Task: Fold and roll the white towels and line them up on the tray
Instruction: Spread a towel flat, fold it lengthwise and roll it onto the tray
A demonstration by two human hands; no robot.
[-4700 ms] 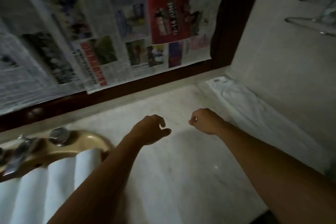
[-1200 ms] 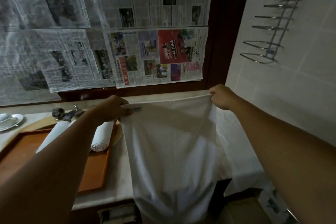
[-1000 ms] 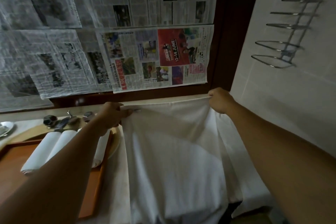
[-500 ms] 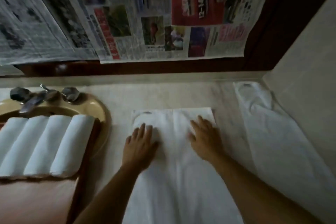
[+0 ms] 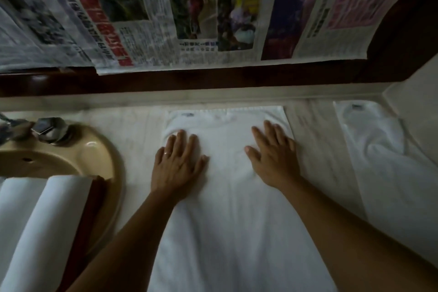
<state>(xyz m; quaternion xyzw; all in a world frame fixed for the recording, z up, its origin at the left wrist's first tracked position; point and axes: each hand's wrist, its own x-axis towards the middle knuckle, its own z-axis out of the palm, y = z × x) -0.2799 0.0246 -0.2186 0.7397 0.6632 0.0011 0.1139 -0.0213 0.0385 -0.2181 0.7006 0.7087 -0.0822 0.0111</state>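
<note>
— What lies on the desk (image 5: 142, 125)?
— A white towel (image 5: 227, 208) spread flat mid-desk, its far edge near the back edge.
— And at the right edge?
— A second, rumpled towel (image 5: 388, 173), reaching the back right corner.
— The left side?
— A tray (image 5: 91, 208) with rolled towels (image 5: 47, 216).

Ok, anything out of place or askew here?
Only the spare towel at the right wall, lying rumpled. Both hands, left and right, press flat on the spread towel, which lies straight.
</note>
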